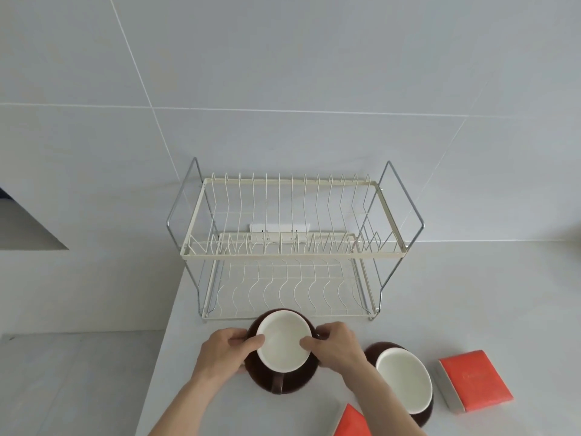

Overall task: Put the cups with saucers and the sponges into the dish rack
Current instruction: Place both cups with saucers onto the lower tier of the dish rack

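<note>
rack: dish rack (292, 247) stands at the far side of the surface (471, 294) against the tiled wall; both its upper and lower tiers hold nothing you can see.
progress: none of the task's things is in the rack yet, so by this view you are at the very first item.
first set: brown cup with white inside (284, 341) sits on its brown saucer (283, 377), just in front of the rack's near edge, handle pointing toward you.
left grip: your left hand (224, 350) is closed on the left side of that cup and saucer, thumb on the cup's rim.
right grip: your right hand (334, 346) is closed on the right side the same way, fingers pinching rim and saucer edge.
lifted or not: cannot tell whether the set is off the surface.
second set: another cup (404, 380) on its saucer waits to the right, nearer you, untouched.
sponges: one orange sponge (474, 380) lies far right; a second orange sponge (352, 421) shows at the near edge, cut off.
left to do: both cup sets and both sponges, in my judgement.
</note>
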The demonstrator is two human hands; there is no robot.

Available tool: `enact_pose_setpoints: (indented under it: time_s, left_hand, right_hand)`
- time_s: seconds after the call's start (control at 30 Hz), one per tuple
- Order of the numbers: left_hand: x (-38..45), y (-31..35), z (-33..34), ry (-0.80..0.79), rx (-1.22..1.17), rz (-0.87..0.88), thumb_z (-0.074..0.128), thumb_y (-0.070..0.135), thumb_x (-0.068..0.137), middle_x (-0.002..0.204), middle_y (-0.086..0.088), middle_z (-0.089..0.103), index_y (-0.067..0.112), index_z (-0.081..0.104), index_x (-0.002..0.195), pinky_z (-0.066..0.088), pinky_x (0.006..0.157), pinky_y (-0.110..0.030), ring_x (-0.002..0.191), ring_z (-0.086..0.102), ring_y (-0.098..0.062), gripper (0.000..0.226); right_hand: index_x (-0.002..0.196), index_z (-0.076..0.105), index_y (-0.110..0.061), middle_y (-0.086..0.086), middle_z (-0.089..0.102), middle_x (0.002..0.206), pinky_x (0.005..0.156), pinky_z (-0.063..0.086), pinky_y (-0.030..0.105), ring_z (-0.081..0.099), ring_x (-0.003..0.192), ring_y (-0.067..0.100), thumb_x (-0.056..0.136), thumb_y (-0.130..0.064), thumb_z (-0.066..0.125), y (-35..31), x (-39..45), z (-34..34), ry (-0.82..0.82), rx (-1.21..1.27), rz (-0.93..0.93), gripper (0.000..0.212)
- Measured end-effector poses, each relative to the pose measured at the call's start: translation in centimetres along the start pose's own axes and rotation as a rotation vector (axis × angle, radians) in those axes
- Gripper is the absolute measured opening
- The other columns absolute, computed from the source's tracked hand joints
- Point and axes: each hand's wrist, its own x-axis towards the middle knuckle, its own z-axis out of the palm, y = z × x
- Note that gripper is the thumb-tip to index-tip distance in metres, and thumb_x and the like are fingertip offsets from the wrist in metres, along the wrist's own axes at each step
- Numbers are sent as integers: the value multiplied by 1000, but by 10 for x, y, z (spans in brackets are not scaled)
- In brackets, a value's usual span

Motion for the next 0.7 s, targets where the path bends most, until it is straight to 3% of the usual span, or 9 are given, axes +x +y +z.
enact_pose_setpoints:
  time_s: [0.13, 0.33, 0.43, 0.5, 0.57, 0.7]
  left_hand:
    - [13, 13, -7, 37, -24, 44, 82, 39, 65, 90, 1, 80, 24, 79, 93, 65, 74, -37, 83, 77, -17, 32]
    - [37, 29, -14, 108, -60, 82, 81, 33, 76, 89, 1, 80, 19, 78, 97, 65, 74, -36, 85, 76, -18, 25]
    - [49, 37, -16, 143, -70, 95, 80, 33, 78, 84, 2, 80, 19, 79, 93, 65, 76, -38, 85, 76, -18, 20]
    - [59, 42, -18, 160, -57, 93, 77, 35, 78, 78, 4, 79, 21, 79, 84, 64, 79, -41, 83, 76, -18, 16]
    - [71, 46, -20, 179, -32, 95, 73, 46, 71, 75, 5, 79, 24, 78, 78, 63, 81, -43, 79, 76, -17, 24]
    - [91, 54, -22, 229, -15, 106, 66, 58, 64, 73, 7, 78, 28, 76, 74, 61, 83, -47, 80, 75, -17, 34]
  right_hand:
    - [79, 68, -1, 0, 55, 58, 63, 64, 42, 55, 51, 18, 57, -33, 68, -22, 12, -5, -6, 41, -25, 39]
    - [76, 67, -3, -1, 56, 62, 66, 61, 48, 54, 58, 18, 54, -37, 70, -51, 41, -4, 27, 78, -66, 41]
    - [75, 65, -4, -2, 56, 63, 63, 59, 39, 53, 59, 16, 56, -39, 70, -64, 55, 0, 48, 87, -88, 40]
    - [68, 58, -5, -2, 53, 64, 55, 47, 30, 49, 59, 16, 62, -35, 72, -71, 64, 1, 61, 95, -101, 34]
    - [62, 53, -12, -2, 51, 63, 56, 39, 26, 47, 60, 17, 67, -30, 73, -76, 74, 3, 74, 126, -112, 28]
    - [76, 64, -5, 0, 59, 71, 60, 43, 27, 54, 68, 19, 67, -29, 77, -83, 97, 11, 77, 194, -110, 29]
